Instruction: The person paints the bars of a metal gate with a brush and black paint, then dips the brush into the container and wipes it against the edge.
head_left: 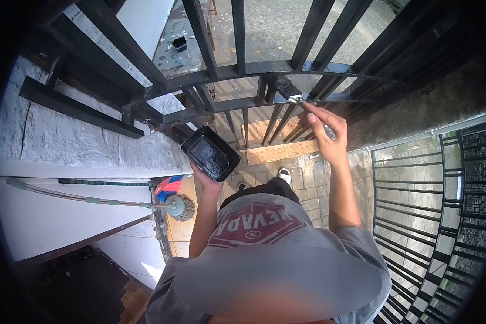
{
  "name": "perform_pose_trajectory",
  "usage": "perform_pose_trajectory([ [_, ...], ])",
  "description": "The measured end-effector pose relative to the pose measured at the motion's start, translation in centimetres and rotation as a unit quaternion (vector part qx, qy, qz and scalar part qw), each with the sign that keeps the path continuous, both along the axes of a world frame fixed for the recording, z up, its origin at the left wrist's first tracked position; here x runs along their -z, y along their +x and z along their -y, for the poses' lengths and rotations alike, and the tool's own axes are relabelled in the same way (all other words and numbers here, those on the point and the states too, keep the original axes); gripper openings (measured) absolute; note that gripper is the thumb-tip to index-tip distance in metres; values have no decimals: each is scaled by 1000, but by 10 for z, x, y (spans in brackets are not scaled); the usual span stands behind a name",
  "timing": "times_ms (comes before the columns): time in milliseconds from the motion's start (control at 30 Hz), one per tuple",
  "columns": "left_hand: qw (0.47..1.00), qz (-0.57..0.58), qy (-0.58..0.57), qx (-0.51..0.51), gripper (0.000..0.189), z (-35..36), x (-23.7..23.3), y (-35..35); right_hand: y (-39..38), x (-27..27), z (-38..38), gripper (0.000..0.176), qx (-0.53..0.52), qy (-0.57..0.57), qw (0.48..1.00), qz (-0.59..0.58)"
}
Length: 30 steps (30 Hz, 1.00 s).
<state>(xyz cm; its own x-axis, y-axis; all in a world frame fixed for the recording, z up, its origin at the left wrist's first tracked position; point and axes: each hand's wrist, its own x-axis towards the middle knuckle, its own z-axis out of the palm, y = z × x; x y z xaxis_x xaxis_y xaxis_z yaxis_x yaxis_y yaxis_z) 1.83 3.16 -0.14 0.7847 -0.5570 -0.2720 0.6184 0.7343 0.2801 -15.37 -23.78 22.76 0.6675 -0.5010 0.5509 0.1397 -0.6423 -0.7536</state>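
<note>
One brush (297,98) — R hand (330,131) — bristles (286,87) fwd-L, diag.

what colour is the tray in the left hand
The tray is black; it shows best in the head view.

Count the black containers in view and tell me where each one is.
2. One, a black tray, is in the left hand; the other, a small black tub, sits beyond the metal bars. More may be hidden.
</note>
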Motion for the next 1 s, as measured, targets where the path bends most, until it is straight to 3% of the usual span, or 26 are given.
perform_pose_trajectory([
  [67, 1000, -1, 13, 2, 62, 0, 4, 2, 12, 12, -13, 31, -42, 17, 999, 5],
  [200, 1000, 11, 11, 5, 62, 6, -2, 1, 51, 41, -42, 39, -52, -101, 992, 55],
  [433, 1000, 22, 1, -1, 62, -4, -10, -4, 42, 80, -45, 37, 169, -138, 968, 127],
  [533, 1000, 20, 19, -5, 62, -10, -13, -7, 60, 86, -64, 38, 188, -120, 959, 176],
  [633, 1000, 17, 17, -8, 61, -13, -8, -4, 87, 83, -96, 45, 124, -79, 981, 126],
  [833, 1000, 25, 13, 5, 62, -4, -6, 4, 76, 72, -100, 35, 23, 2, 995, 99],
  [1000, 999, 25, 2, 25, 64, -1, 1, 3, 52, 69, -90, 29, 102, -20, 979, 176],
])
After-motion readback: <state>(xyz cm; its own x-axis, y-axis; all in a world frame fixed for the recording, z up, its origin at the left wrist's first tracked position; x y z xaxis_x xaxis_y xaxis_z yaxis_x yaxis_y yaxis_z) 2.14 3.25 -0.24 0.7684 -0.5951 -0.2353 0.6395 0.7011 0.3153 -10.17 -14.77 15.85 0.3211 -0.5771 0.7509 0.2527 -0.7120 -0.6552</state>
